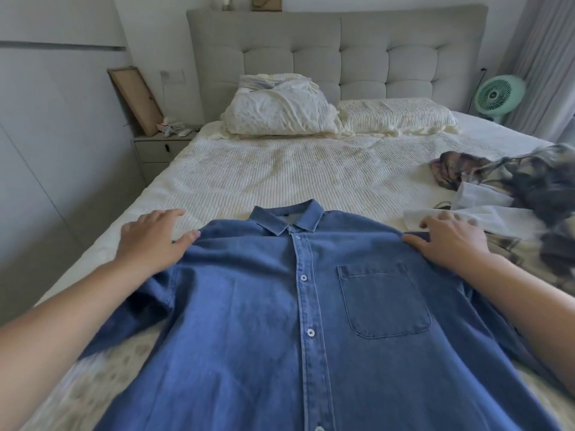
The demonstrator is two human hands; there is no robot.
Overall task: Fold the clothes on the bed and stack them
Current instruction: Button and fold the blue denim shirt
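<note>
**Denim shirt spread flat, both hands on the shoulders**

The denim shirt [280,306] lies face up on the near part of the bed [280,169], buttoned down the front, collar pointing toward the headboard and chest pocket showing. My read is that it's laid out this way to give a flat, square shape before any fold is made: front up, placket straight down the middle, sleeves out to the sides.

The left hand [152,241] sits at the shirt's left shoulder, palm down, fingers [169,214] lying loosely spread over the bedspread past the seam and the thumb resting on the denim edge. No pinch that I can see; it looks like a flat press, smoothing or holding the shoulder in place. The right hand [451,241] mirrors it at the other shoulder, palm down, thumb along the blue cloth and fingers reaching out over a white garment [485,219] just beside the shirt. They are a little blurred, but they look relaxed and extended, not curled round anything.

Both forearms come in low from the near corners, angled inward, so the hands bracket the collar evenly.

To the right, a heap of patterned clothes [522,178] waits unfolded. No folded stack is in view, so the job looks to be at an early stage.
</note>
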